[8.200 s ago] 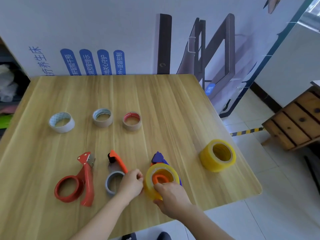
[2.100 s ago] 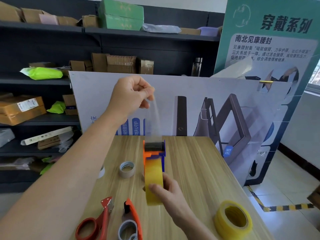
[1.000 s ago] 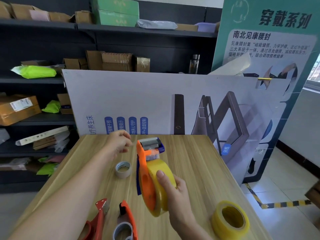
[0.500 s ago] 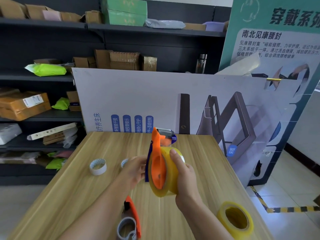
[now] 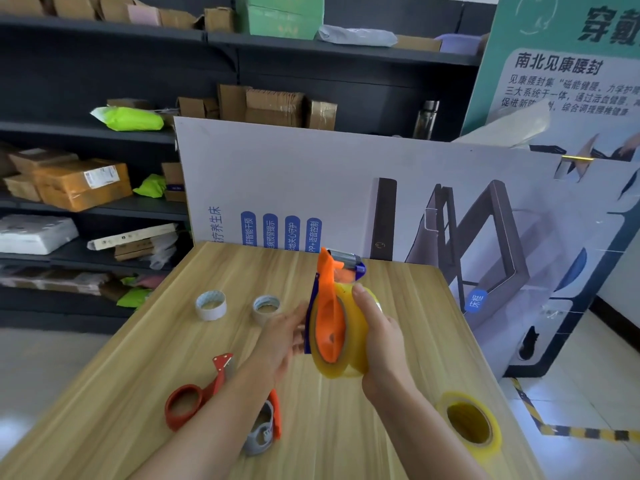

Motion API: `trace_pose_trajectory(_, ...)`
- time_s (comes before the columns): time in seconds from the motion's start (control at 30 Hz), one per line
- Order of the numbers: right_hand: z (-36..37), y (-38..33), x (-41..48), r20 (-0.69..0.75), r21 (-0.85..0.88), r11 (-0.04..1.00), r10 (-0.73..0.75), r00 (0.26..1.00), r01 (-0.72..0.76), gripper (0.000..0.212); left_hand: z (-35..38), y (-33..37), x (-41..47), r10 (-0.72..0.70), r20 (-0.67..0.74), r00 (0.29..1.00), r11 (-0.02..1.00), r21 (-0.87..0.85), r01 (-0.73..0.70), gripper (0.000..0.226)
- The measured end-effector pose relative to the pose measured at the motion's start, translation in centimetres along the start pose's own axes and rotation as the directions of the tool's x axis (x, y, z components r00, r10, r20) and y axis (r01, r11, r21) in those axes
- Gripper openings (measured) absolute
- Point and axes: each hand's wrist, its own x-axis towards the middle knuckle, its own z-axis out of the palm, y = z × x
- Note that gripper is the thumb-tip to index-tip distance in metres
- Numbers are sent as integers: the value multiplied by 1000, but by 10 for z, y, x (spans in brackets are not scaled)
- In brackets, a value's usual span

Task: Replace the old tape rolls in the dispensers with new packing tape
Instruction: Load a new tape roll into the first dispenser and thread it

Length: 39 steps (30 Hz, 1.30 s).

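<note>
Two hands work above a wooden table [image 5: 346,427] in a stockroom. The right hand [image 5: 381,341] grips a yellow tape roll [image 5: 348,358] from the side, fingers curled over its rim, and holds it in the air over the middle of the table. The roll sits on an orange-and-blue dispenser [image 5: 329,306] standing on edge, its cutter end pointing up and away from the person. The left hand [image 5: 284,337] is blurred, its fingers loosely extended towards the dispenser's blue side and holding nothing; whether it touches the plastic cannot be told.

On the table near the right edge lies a second yellow roll [image 5: 493,434], well apart from the hands. At lower left lies a red dispenser [image 5: 213,384], and just beside it an orange-and-grey dispenser [image 5: 265,434], partly hidden by the left forearm. Farther back, a small white roll [image 5: 210,304] and a small grey roll [image 5: 266,308] lie side by side. A printed board [image 5: 311,188] stands along the table's far edge, in front of dark shelves [image 5: 86,209] stacked with cartons.
</note>
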Motion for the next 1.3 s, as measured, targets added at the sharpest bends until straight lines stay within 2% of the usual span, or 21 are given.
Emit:
trace_pose_trajectory(0.07, -3, -1, -2, -3, 14, 1000, -1, 1000, 1, 46, 0, -6, -7, 0, 14, 1000, 999, 36, -1, 36)
trace_pose_trajectory(0.23, -5, 0, -7, -33, -16, 1000, -2, 999, 1, 50, -3, -21, -21, -10, 1, 1000, 999, 35, 10, 32)
trace_pose_trajectory(0.37, -6, 1, -15, -15, -20, 1000, 2, 1000, -3, 25, -5, -32, -33, -9, 27, 1000, 999, 41, 7, 12)
trace_pose_trajectory(0.43, -6, 6, -22, -1, -21, 1000, 14, 1000, -14, 34, -7, -41, -41, -39, 33, 999, 998, 42, 38, 15)
trace_pose_trajectory(0.6, -4, 30, -40, -67, -76, 993, 89, 994, -94, 21, -15, -67, -70, -243, 43, 969, 969, -27, 244, 15)
trace_pose_trajectory(0.83, -20, 73, -50, -231, -182, 968, 130, 964, -174, 35, -10, -109, -99, -468, -30, 883, 876, -149, 459, 7)
trace_pose_trajectory(1.0, -40, 95, -45, -273, -191, 960, 147, 951, -203, 48, 1, -130, -103, -557, -99, 824, 823, -199, 532, 4)
trace_pose_trajectory(1.1, -53, 108, -34, -278, -208, 944, 195, 941, -257, 41, 6, -142, -97, -603, -131, 787, 791, -225, 568, 6)
trace_pose_trajectory(1.3, -75, 135, -8, -282, -228, 906, 289, 915, -356, 37, 16, -180, -82, -625, -256, 737, 779, -149, 609, 13)
